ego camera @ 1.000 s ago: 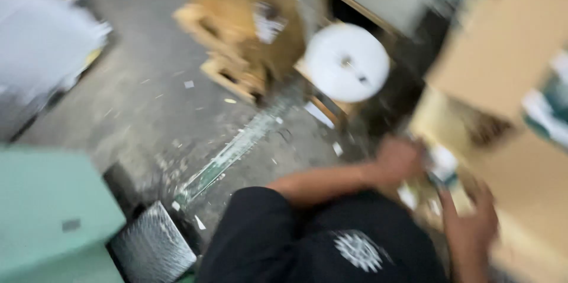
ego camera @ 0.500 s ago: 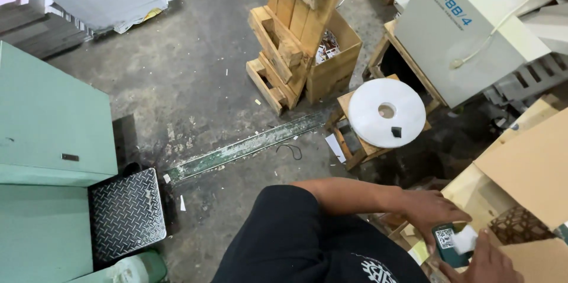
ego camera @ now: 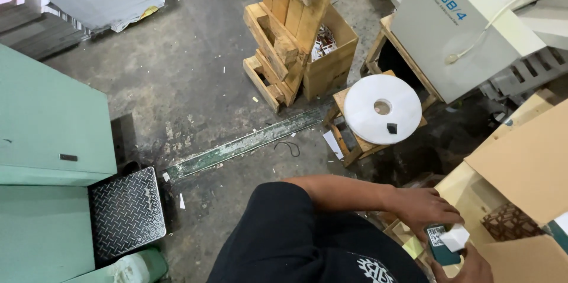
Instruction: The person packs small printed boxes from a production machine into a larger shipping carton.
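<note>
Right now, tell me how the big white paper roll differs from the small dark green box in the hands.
The white paper roll is a wide flat disc lying on a wooden stool; the small dark green box is rectangular and held between both hands. The roll is far larger, with a centre hole; the box has none.

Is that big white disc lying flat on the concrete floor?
No, the white disc rests on top of a small wooden stool, raised above the floor.
</note>
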